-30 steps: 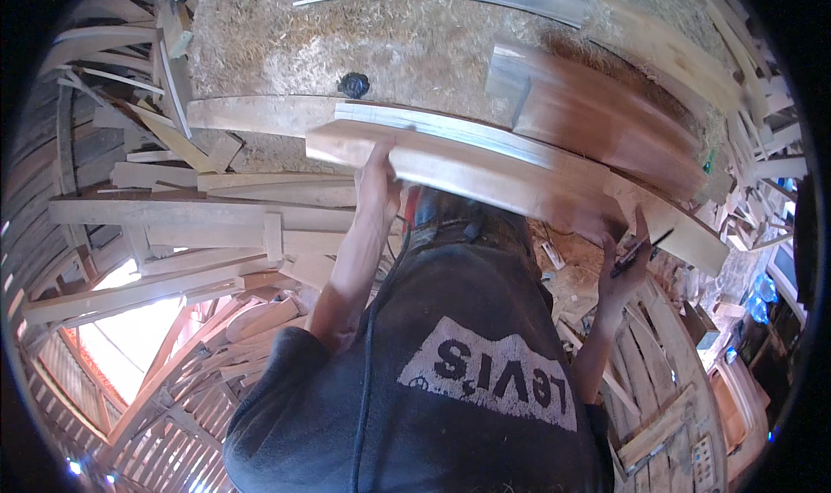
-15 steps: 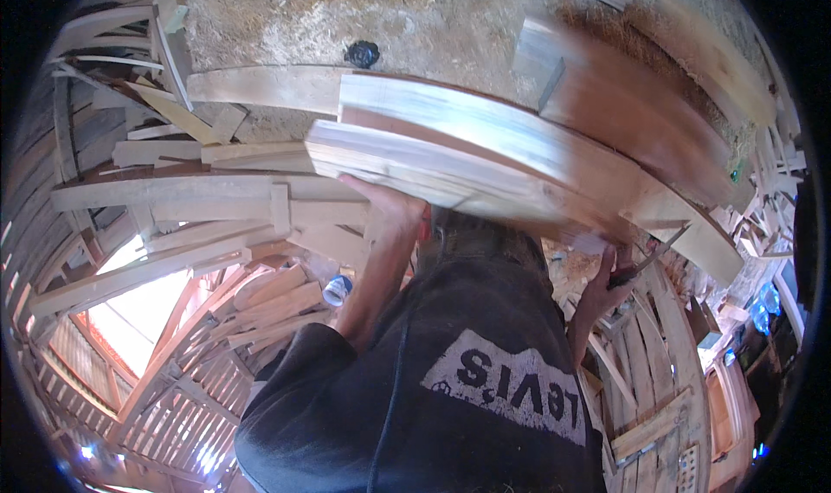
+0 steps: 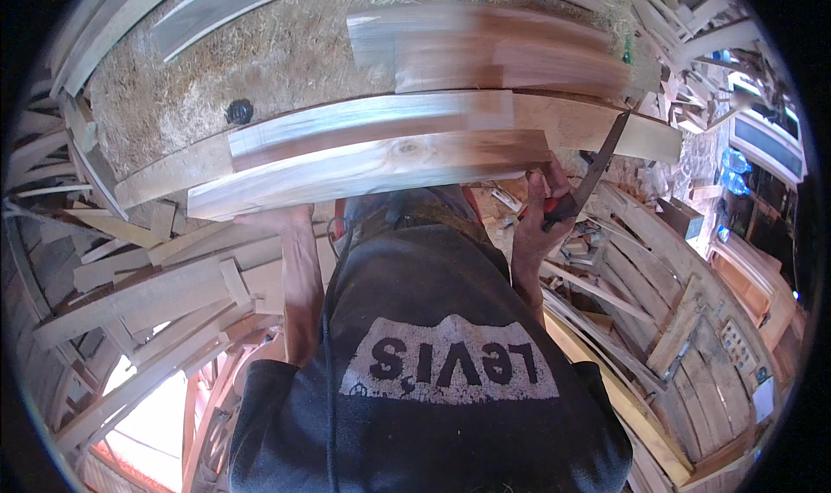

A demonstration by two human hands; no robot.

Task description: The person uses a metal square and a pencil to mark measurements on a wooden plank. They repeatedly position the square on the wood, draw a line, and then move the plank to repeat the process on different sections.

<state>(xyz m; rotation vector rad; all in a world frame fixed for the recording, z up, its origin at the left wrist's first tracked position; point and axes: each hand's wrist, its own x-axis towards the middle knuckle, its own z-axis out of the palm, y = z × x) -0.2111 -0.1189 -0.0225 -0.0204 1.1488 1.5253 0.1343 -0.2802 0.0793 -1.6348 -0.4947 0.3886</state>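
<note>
Amid piled timber, a board spans both hands, the left hand holding one end from beneath, the right hand gripping a blade beside the other, seemingly a handling step calling next for level, coordinated support.

Pale knotted plank — aslant

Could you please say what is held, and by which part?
Left hand and right hand hold a wooden board near its ends; the right also grips a bladed tool by its handle.
</note>
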